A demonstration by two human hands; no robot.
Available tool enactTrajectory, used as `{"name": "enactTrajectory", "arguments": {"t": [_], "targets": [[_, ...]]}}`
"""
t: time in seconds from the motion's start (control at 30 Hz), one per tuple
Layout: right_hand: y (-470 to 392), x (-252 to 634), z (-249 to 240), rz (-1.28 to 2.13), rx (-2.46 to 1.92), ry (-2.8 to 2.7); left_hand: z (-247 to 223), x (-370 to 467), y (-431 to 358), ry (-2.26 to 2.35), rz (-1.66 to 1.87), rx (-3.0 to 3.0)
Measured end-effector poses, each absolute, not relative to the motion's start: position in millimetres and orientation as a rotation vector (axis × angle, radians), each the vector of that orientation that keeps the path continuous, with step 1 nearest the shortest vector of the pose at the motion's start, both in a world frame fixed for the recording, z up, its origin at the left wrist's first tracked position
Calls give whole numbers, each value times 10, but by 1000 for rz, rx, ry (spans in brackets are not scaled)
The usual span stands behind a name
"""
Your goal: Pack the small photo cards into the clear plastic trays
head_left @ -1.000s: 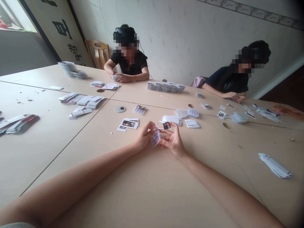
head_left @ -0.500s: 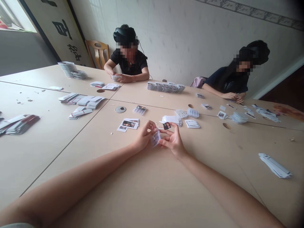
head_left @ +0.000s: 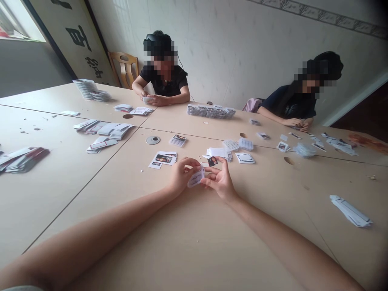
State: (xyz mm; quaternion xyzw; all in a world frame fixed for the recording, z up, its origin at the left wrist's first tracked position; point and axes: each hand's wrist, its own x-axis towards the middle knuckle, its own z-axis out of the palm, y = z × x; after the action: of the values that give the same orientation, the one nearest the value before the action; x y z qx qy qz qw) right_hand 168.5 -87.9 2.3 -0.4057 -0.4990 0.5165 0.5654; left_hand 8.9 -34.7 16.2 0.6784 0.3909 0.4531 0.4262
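Observation:
Between my hands is a small clear plastic case (head_left: 196,178) with compartments, tilted above the table. My left hand (head_left: 182,173) pinches its upper left edge between thumb and fingers. My right hand (head_left: 222,182) touches the case's right side with thumb and fingers, and holds a small dark picture card (head_left: 212,161) near its raised index finger. Just left of my hands lie printed cards (head_left: 163,158) on the table. Beyond my right hand are a stack of white cards (head_left: 218,152), a framed white card pile (head_left: 245,158) and an open clear case (head_left: 245,144).
Across the table (head_left: 194,250) sit two people, one (head_left: 163,81) at centre left, another (head_left: 295,105) at right. A row of stacked cases (head_left: 210,111) stands far back. Card piles (head_left: 104,128) lie left; paper strips (head_left: 351,211) lie right.
The clear case has tilted over and shifted slightly left between my hands. My left fingers have curled more over its top edge. My right hand has hardly moved.

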Motion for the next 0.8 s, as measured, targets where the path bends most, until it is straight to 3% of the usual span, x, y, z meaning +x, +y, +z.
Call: {"name": "enactTrajectory", "arguments": {"t": [0.8], "targets": [[-979, 1620, 114, 1188, -907, -1242, 203, 114, -373, 972, 1120, 1628]]}}
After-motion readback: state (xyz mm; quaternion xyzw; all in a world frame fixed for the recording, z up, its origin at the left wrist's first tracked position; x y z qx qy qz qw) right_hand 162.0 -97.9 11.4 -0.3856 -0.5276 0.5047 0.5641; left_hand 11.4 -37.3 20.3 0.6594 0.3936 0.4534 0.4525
